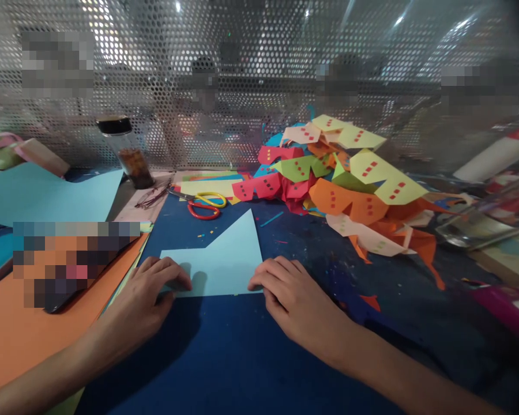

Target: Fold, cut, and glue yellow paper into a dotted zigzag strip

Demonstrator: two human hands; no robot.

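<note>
A light blue folded paper (222, 259) lies on the dark blue table (242, 346) in front of me, with one corner folded up to a point. My left hand (149, 294) presses its lower left corner, fingers curled down onto the sheet. My right hand (292, 294) presses the lower right corner in the same way, fingers bent and together on the paper's edge.
A heap of folded coloured paper pieces (350, 184) lies at the back right. Scissors with yellow and red handles (205, 204) lie behind the sheet. A jar with a black lid (127, 153) stands at the back left. Orange paper (21, 334) and light blue paper (47, 196) lie left. A perforated metal screen (242, 69) closes the back.
</note>
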